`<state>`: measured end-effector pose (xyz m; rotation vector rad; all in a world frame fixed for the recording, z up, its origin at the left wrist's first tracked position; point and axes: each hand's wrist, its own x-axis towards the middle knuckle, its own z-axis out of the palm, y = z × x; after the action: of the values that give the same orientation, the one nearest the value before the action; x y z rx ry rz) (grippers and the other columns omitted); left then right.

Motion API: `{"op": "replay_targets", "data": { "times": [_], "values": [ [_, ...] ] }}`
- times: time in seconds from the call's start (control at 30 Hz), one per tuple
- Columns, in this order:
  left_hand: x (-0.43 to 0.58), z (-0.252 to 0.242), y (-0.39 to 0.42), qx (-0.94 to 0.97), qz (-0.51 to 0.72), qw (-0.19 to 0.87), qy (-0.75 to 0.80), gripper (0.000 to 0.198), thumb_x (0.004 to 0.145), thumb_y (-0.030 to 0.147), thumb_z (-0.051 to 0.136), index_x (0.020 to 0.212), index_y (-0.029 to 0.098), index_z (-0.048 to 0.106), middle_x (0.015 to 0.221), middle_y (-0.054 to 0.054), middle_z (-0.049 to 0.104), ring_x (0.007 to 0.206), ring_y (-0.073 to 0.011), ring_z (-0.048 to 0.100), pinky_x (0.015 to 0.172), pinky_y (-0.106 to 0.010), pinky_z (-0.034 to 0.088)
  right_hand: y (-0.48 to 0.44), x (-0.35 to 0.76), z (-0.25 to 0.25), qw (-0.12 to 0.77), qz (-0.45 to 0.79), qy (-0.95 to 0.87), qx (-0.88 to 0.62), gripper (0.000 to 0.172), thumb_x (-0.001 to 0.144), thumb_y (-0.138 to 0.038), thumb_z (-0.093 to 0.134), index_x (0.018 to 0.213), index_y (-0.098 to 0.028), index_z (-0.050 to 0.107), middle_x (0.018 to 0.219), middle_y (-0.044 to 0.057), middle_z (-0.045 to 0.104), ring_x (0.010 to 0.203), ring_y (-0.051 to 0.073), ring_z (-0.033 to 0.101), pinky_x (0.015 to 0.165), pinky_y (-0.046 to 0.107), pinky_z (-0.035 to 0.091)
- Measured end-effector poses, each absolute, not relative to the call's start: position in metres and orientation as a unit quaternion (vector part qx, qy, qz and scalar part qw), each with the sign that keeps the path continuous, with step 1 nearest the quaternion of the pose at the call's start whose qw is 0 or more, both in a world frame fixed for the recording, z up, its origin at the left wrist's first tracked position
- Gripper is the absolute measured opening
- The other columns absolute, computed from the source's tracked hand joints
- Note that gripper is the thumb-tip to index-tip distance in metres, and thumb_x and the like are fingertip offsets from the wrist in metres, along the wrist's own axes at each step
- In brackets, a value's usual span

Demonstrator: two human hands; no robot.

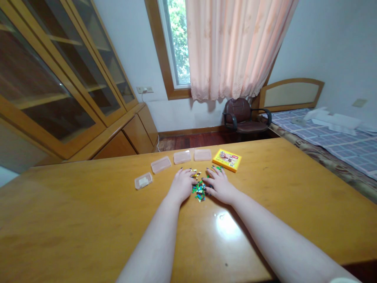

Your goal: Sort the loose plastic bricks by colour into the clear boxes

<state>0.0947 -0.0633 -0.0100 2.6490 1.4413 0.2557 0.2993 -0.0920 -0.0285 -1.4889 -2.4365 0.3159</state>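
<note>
Head view: a small pile of tiny coloured pieces [199, 189] is seen on the bench [88, 216], lodged between the left grip [183, 184] and the right grip [219, 184]. Both grips are laid palm down and flat on the wood with fingers spread, nothing being clasped in either; the pile is touched along its edges by the inner fingers of both, and a few pieces are scattered just beyond the fingertips. The bench is a broad, glossy, honey-coloured wooden top on which a bright glare is reflected near the right forearm. Four clear plastic boxes are counted, set in an arc beyond the grips: one [143, 181] to the far left, a second [161, 164], a third [182, 157] and a fourth [202, 155]. One yellow box [226, 160] is placed just right of them. Behind the bench, one dark armchair [244, 116] is set under a pink curtain [235, 47] beside a window [179, 43]; a glass-fronted wooden cabinet [59, 86] is found on the left and a bed [338, 145] on the right.
</note>
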Motion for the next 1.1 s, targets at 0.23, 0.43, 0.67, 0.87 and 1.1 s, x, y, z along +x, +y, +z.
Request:
{"op": "replay_targets", "data": {
  "times": [0.23, 0.43, 0.67, 0.87, 1.1],
  "values": [
    [0.0963, -0.0116, -0.0631, 0.886, 0.08, 0.088, 0.449, 0.031, 0.082, 0.014, 0.054, 0.094, 0.035, 0.072, 0.123, 0.0, 0.062, 0.124, -0.0217, 0.046, 0.111, -0.048, 0.023, -0.0905, 0.3003, -0.0302, 0.167, 0.099, -0.834, -0.516, 0.036, 0.089, -0.041, 0.048, 0.119, -0.025, 0.06, 0.14, 0.01, 0.043, 0.134, 0.031, 0.026, 0.109, 0.056, 0.013],
    [0.0968, -0.0144, -0.0635, 0.885, 0.102, 0.082, 0.446, 0.033, 0.08, 0.013, 0.055, 0.099, 0.035, 0.071, 0.127, -0.001, 0.059, 0.123, -0.0217, 0.046, 0.111, -0.048, 0.023, -0.0901, 0.3009, -0.0288, 0.192, 0.098, -0.836, -0.505, 0.033, 0.089, -0.041, 0.048, 0.113, -0.024, 0.064, 0.135, 0.008, 0.049, 0.131, 0.03, 0.03, 0.109, 0.054, 0.016],
    [0.0959, -0.0156, -0.0623, 0.87, 0.087, 0.058, 0.482, 0.032, 0.081, 0.015, 0.053, 0.101, 0.032, 0.071, 0.126, -0.003, 0.06, 0.125, -0.025, 0.044, 0.109, -0.05, 0.026, -0.0922, 0.3007, -0.0269, 0.174, 0.11, -0.85, -0.484, 0.034, 0.089, -0.045, 0.047, 0.115, -0.031, 0.064, 0.138, 0.007, 0.046, 0.132, 0.031, 0.029, 0.108, 0.057, 0.013],
    [0.0948, -0.0098, -0.0638, 0.871, 0.092, 0.052, 0.48, 0.028, 0.08, 0.013, 0.054, 0.088, 0.03, 0.075, 0.124, -0.003, 0.062, 0.123, -0.0254, 0.046, 0.108, -0.048, 0.027, -0.0912, 0.301, -0.0281, 0.157, 0.099, -0.839, -0.512, 0.035, 0.089, -0.045, 0.047, 0.115, -0.029, 0.064, 0.138, 0.008, 0.046, 0.132, 0.032, 0.028, 0.108, 0.056, 0.012],
    [0.092, -0.0124, -0.0613, 0.878, 0.086, 0.074, 0.464, 0.032, 0.079, 0.011, 0.053, 0.092, 0.031, 0.074, 0.124, -0.003, 0.061, 0.122, -0.0244, 0.047, 0.107, -0.051, 0.027, -0.088, 0.3018, -0.0297, 0.162, 0.059, -0.803, -0.57, 0.036, 0.09, -0.044, 0.045, 0.111, -0.024, 0.066, 0.135, 0.008, 0.049, 0.131, 0.033, 0.029, 0.109, 0.056, 0.01]
  ]
}}
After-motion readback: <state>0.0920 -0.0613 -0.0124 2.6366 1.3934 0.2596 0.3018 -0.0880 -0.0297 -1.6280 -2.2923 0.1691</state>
